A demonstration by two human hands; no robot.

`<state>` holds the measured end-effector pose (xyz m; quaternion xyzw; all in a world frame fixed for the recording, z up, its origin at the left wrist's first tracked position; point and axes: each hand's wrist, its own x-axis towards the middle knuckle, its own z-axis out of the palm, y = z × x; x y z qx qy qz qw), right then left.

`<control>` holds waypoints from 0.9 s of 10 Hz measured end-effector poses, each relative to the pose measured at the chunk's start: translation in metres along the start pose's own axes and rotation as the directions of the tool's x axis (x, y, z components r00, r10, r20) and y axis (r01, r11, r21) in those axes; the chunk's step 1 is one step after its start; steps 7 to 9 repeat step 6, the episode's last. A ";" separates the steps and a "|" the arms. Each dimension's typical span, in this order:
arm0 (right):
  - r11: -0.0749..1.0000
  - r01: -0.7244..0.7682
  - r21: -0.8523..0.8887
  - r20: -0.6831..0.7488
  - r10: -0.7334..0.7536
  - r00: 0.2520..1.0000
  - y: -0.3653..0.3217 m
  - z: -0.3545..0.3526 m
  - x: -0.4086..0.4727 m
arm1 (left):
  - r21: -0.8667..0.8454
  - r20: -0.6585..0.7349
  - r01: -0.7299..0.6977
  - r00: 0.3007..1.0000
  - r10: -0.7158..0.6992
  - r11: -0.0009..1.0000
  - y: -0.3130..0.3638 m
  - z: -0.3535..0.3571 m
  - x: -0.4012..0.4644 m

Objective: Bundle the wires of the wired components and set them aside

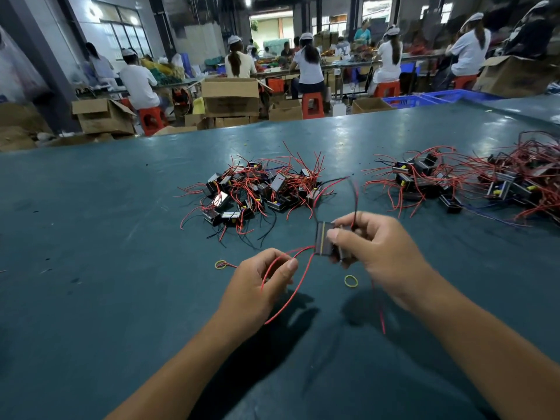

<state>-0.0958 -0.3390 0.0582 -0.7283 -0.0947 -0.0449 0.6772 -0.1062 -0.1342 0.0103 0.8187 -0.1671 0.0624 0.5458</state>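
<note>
The right hand (375,250) grips a small black wired component (325,239) between thumb and curled fingers, holding it above the green table (91,237). The left hand (257,286) pinches the component's red wires (298,280) — two strands loop out from it and trail down. Two yellow rubber bands (351,281) lie on the table near the hands. Beyond them sits a pile of components (254,192) — and a second heap (472,180) lies to the right.
</note>
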 end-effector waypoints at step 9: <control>0.447 -0.017 -0.894 -0.173 -0.312 0.934 -0.092 -0.183 0.119 | 0.312 -0.363 -0.168 0.889 0.281 0.935 -0.003 -0.037 0.008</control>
